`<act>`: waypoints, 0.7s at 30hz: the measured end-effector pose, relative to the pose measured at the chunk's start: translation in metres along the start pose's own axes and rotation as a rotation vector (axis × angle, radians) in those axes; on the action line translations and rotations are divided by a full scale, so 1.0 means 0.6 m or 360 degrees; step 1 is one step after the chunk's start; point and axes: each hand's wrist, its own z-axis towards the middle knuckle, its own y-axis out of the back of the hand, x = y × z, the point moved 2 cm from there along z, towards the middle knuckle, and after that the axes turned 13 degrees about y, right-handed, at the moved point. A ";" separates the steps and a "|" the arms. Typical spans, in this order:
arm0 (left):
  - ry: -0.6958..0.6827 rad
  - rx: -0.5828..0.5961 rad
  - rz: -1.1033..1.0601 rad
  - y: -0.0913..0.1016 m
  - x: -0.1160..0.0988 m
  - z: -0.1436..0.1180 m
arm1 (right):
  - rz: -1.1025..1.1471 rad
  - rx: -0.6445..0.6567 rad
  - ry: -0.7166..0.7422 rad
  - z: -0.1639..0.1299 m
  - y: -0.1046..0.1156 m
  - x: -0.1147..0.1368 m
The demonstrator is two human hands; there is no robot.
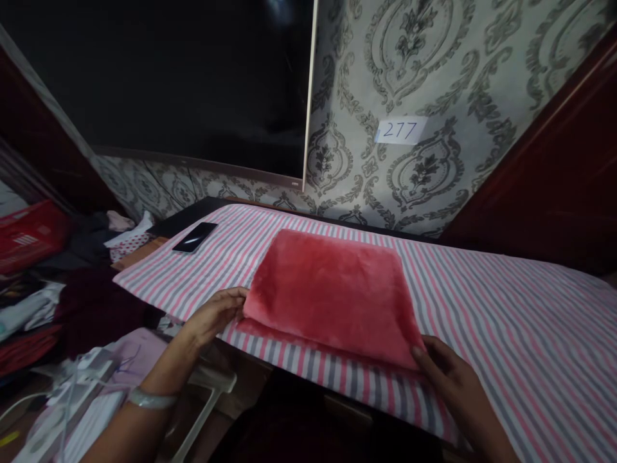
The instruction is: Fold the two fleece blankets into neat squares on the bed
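Folded red cloth (332,296) lies on striped sheet (506,321), near front edge. Left hand (216,312) pinches its near-left corner, right hand (448,373) holds near-right corner, fingers curled on the hem. Risks: uneven pull skews the fold, layers slip apart; fluffy pile is slick, a tug could drag sheet or drop cloth off edge; phone (195,236) well apart, safe

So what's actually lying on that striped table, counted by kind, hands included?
Folded red fluffy cloth: 1
Black phone: 1
Hands at the cloth's near corners: 2, left hand and right hand
Total: 4, all on the striped table cover
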 end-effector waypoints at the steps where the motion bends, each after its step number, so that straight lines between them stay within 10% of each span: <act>1: 0.0018 0.0014 -0.0004 0.003 0.000 0.003 | 0.0034 0.0016 -0.0006 0.000 0.001 -0.004; 12: 0.0184 0.0030 0.0374 -0.010 -0.029 0.016 | 0.0084 -0.0212 0.0190 0.008 -0.006 0.038; 21: 0.0069 0.0098 -0.0050 0.011 -0.007 0.018 | 0.0404 -0.0119 -0.0067 0.004 -0.007 0.001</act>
